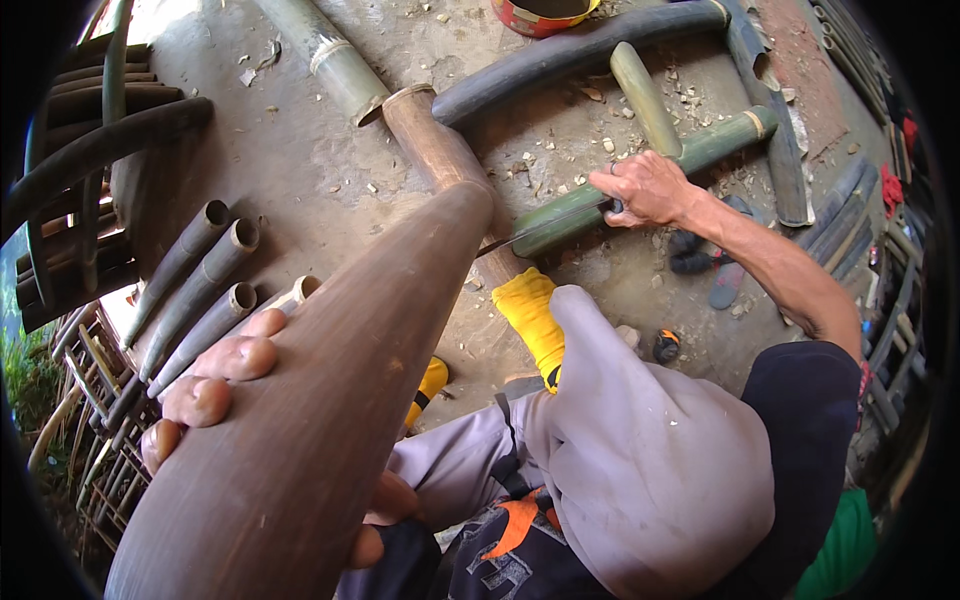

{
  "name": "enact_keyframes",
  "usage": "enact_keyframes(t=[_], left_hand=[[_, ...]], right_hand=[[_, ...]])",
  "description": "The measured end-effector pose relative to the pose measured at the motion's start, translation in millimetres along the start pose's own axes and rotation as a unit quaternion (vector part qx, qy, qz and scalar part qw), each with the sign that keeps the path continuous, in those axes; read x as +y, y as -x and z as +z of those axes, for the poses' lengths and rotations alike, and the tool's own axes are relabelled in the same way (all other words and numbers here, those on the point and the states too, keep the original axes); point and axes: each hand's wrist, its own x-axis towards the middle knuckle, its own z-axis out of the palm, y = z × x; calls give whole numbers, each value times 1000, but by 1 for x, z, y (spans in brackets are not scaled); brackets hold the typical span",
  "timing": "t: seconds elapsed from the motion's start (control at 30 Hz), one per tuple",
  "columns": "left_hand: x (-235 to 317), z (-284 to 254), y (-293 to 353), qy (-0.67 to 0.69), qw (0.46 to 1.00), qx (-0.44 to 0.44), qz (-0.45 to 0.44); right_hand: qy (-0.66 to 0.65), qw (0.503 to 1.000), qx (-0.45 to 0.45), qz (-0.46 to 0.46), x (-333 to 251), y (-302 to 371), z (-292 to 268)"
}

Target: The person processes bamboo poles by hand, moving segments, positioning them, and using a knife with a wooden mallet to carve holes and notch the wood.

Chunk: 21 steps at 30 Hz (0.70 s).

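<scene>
My left hand (225,365) is wrapped around a thick brown bamboo pole (300,430), which rises close in front of me and narrows to a rounded far end. Part of that hand is hidden behind the pole. In my closed right hand (645,190) is the dark handle of a long thin blade (550,221); whether it is a saw or a knife, I cannot tell. The blade slants across the near end of a green bamboo pole (680,165) toward a brown bamboo pole (435,145) lying beneath. Close to this brown pole is my foot in a yellow sock (530,310).
Several cut bamboo tubes (215,265) lie at left beside a stack of dark poles (120,130). A dark curved pole (580,58), a pale bamboo tube (335,60) and a red-yellow basin (543,14) are at the back. Sandals (725,285) lie right; chips litter the floor.
</scene>
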Motion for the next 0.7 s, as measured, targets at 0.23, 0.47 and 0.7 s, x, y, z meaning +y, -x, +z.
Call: enact_keyframes(t=[0.23, 0.47, 0.7], left_hand=[[0, 4, -4, 3, 1000, -5, 26], [-6, 10, -9, 18, 998, -3, 55], [-10, 13, -11, 29, 998, 11, 61]], right_hand=[[-6, 999, -12, 39, 3, 1, -4], [19, 997, -17, 70, 47, 50, -8], [-41, 986, 73, 141, 67, 39, -6]])
